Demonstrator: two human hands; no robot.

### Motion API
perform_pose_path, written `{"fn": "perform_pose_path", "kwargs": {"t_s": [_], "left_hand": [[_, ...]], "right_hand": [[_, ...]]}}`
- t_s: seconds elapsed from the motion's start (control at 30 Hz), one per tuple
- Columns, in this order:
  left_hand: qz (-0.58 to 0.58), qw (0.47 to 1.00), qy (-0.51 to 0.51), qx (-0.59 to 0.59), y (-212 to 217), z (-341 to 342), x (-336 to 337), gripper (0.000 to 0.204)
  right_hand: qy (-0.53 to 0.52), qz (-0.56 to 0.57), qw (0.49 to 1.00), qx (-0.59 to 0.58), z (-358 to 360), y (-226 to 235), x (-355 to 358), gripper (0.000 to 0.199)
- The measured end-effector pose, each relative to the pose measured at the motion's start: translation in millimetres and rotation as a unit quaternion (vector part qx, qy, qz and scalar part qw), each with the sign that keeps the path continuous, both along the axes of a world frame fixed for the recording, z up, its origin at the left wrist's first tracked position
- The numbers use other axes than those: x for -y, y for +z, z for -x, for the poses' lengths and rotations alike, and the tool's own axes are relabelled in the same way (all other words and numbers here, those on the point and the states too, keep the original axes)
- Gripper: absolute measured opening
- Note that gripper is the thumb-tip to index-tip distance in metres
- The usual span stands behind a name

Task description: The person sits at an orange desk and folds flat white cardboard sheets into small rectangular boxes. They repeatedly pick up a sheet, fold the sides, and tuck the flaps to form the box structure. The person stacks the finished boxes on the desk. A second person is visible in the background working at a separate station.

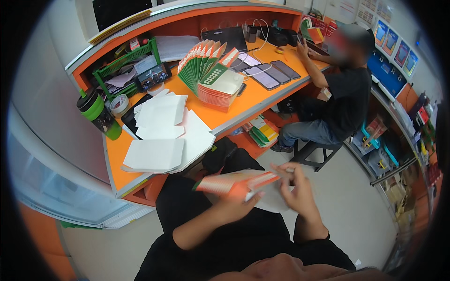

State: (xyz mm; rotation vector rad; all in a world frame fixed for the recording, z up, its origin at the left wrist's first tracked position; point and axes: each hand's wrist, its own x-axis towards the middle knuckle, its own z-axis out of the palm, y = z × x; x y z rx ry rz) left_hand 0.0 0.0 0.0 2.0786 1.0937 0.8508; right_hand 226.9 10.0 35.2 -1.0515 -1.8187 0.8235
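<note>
Above my lap I hold a thin card carton [236, 183], printed orange-red and white with a green corner and partly folded, a white panel reaching toward my right hand. My left hand [234, 207] grips its near edge, thumb on top. My right hand [295, 186] pinches the carton's right end between bent fingers, slightly blurred. Flat white carton blanks [157, 152] lie in a loose pile on the desk to the left. Behind them, a stack of folded green, orange and white cartons [216, 91] stands fanned out.
On the orange desk [206, 114] are several phones [262, 77], a propped-up phone [153, 76], a tape roll [120, 104], a green-lidded bottle [99, 114] and a green basket [126, 65]. A person [349, 84] sits on a black stool [318, 154] at right, beside shelves [384, 140].
</note>
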Motion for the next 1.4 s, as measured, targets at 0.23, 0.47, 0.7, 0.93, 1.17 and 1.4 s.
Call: {"fn": "perform_pose_path", "kwargs": {"t_s": [0.23,0.47,0.7,0.93,1.17,1.4], "left_hand": [[0.126,0.943,0.051,0.304,9,-26,26,0.047],[0.146,0.923,0.142,0.326,4,-29,23,0.041],[0.242,0.885,0.096,0.387,-11,-29,18,0.037],[0.05,0.987,0.082,0.133,4,-52,9,0.038],[0.05,0.995,0.025,0.087,7,-49,9,0.042],[0.082,0.992,-0.001,0.098,5,-33,10,0.047]], "right_hand": [[0.02,-0.2,0.969,0.146,42,24,19,0.056],[0.043,-0.117,0.985,0.118,22,15,18,0.061],[0.067,-0.152,0.986,-0.002,-9,-8,7,0.035],[0.022,-0.244,0.953,-0.179,13,-23,22,0.036],[0.059,-0.351,0.902,-0.243,16,-17,42,0.03],[0.081,-0.343,0.9,-0.256,19,-20,41,0.037]]}}
